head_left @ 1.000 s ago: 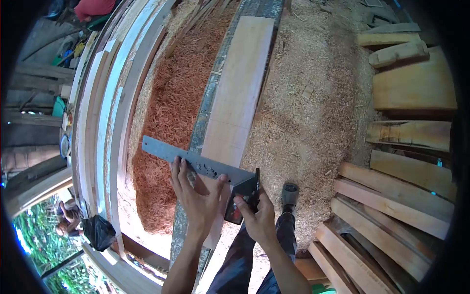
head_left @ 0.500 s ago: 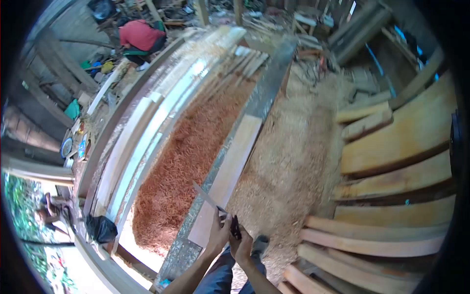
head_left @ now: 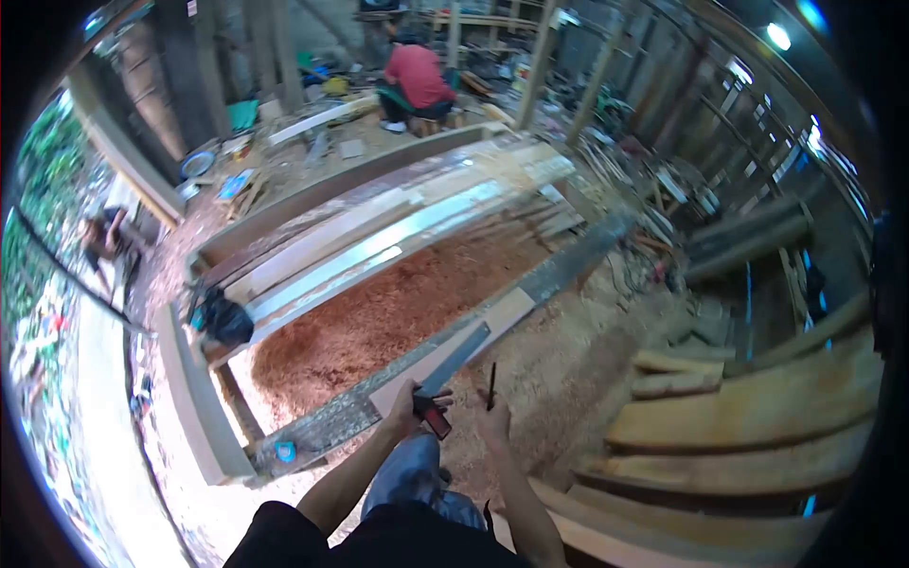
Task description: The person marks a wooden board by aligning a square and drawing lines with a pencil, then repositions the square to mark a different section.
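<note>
My left hand (head_left: 404, 409) is closed round a try square (head_left: 457, 357) near its dark and red handle. The long metal blade points up and to the right, overlapping a pale planed board (head_left: 513, 308) in this view. That board lies along a grey, paint-spattered beam (head_left: 589, 250). To the right, my right hand (head_left: 493, 424) grips a dark pencil (head_left: 491, 386), which stands nearly upright over the shavings-covered ground. A gap separates the two hands.
Reddish shavings (head_left: 379, 331) fill the space behind the beam, beside long planks (head_left: 379, 241). Thick curved slabs (head_left: 739, 407) are stacked at right. A person in a red top (head_left: 417, 78) crouches at the back; another person (head_left: 106, 241) is at far left. A black bag (head_left: 225, 317) hangs at the frame's corner.
My view has tilted up and turned left. My hands, close together before, have moved apart. The try square's handle now shows, and the pencil stands upright in my right hand.
</note>
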